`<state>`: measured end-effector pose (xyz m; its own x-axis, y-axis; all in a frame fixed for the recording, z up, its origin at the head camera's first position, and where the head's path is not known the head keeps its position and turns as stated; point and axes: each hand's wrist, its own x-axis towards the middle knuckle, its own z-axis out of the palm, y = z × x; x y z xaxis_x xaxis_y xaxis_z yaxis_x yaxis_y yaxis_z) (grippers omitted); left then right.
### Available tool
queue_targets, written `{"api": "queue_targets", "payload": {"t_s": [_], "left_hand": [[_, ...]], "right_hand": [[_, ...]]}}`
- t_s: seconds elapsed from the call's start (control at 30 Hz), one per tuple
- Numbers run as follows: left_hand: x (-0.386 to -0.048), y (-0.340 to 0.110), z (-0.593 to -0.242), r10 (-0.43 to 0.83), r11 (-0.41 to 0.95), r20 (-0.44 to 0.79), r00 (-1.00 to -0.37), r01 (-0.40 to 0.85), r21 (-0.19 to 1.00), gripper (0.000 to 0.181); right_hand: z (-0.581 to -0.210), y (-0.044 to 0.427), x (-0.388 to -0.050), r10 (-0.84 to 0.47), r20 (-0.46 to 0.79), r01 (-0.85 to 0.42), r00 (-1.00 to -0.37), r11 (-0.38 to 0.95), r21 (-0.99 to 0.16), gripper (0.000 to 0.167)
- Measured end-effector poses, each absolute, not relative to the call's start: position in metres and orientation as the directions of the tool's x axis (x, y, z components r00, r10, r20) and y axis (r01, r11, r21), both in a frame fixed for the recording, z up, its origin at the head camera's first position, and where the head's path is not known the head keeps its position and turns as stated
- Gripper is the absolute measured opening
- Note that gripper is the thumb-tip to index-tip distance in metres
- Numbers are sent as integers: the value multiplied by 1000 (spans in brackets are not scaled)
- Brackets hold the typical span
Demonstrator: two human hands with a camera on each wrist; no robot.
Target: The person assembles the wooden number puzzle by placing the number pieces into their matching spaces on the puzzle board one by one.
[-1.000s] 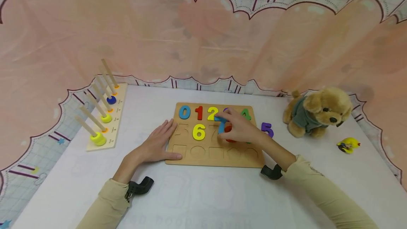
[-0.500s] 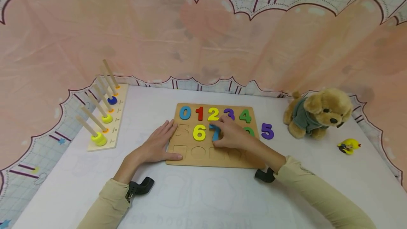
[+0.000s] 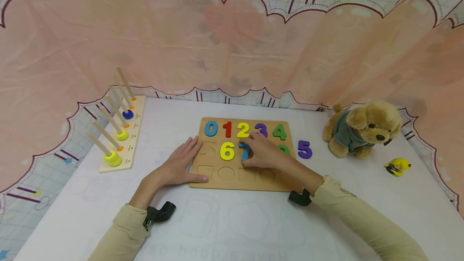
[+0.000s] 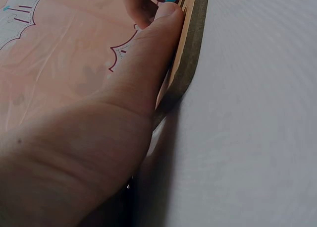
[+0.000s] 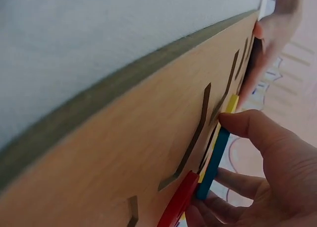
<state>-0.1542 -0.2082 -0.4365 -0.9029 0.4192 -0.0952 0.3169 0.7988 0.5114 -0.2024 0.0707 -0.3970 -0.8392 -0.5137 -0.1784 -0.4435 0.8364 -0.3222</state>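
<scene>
A wooden number puzzle board [image 3: 217, 184] lies on the table with colored digits in its upper two rows. My right hand [image 3: 266, 152] pinches the blue number seven [image 3: 245, 151] between thumb and fingers, over the second row beside the yellow six [image 3: 227, 151]. In the right wrist view the blue seven [image 5: 214, 160] stands edge-on, close above the board, next to a red piece [image 5: 179, 199]. Flat on the board's left edge rests my left hand [image 3: 180, 163], its fingers extended and its thumb along the near corner. The right hand partly covers a green piece [image 3: 284, 149].
A purple five [image 3: 305, 149] lies on the table just right of the board. Farther right are a plush dog [image 3: 362, 128] and a small yellow toy [image 3: 397, 166]. A wooden peg stand [image 3: 125, 154] with colored rings stands at the left.
My right hand has moved left and slightly down with the blue seven, from over the red piece to beside the six. In the last half second it barely shifts. The left hand stays put.
</scene>
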Motion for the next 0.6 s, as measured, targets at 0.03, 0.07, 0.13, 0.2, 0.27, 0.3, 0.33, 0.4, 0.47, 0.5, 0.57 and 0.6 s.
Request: {"api": "queue_targets", "payload": {"t_s": [0.03, 0.07, 0.13, 0.2, 0.27, 0.3, 0.33, 0.4, 0.47, 0.5, 0.57, 0.6], "left_hand": [[-154, -208, -437, 419, 800, -96, -903, 317, 510, 113], [-154, -208, -437, 419, 800, -96, -903, 317, 509, 113], [-155, -208, -437, 419, 801, -99, -903, 316, 508, 113], [-155, -208, -437, 418, 803, -101, -903, 315, 506, 113], [-155, -208, -438, 418, 803, -103, -902, 315, 506, 113], [-155, -208, -438, 418, 804, -104, -903, 314, 506, 113], [-155, -208, -438, 418, 804, -105, -903, 313, 506, 113], [-155, -208, -438, 417, 804, -106, -903, 312, 506, 113], [-155, -208, -438, 416, 805, -107, -903, 310, 507, 113], [-155, -208, -438, 414, 805, -107, -904, 309, 507, 113], [-155, -208, -438, 412, 806, -107, -905, 307, 506, 113], [-155, -208, -438, 412, 806, -107, -905, 306, 507, 113]], "right_hand": [[-397, 71, -202, -512, -182, -441, -840, 838, -321, 68], [-396, 70, -202, -510, -186, -438, -840, 840, -320, 68], [-395, 70, -202, -509, -195, -436, -838, 841, -322, 68], [-394, 70, -203, -512, -205, -435, -834, 840, -324, 67], [-393, 69, -204, -517, -213, -440, -829, 839, -321, 67], [-393, 69, -204, -519, -217, -442, -826, 838, -320, 67], [-393, 69, -205, -522, -223, -445, -823, 837, -319, 67], [-392, 69, -206, -526, -234, -447, -818, 837, -316, 67], [-392, 68, -208, -533, -243, -453, -811, 834, -316, 66], [-391, 68, -208, -536, -248, -455, -807, 832, -317, 66], [-390, 68, -209, -543, -258, -462, -799, 829, -315, 66], [-389, 68, -210, -546, -265, -464, -795, 828, -314, 65]]}}
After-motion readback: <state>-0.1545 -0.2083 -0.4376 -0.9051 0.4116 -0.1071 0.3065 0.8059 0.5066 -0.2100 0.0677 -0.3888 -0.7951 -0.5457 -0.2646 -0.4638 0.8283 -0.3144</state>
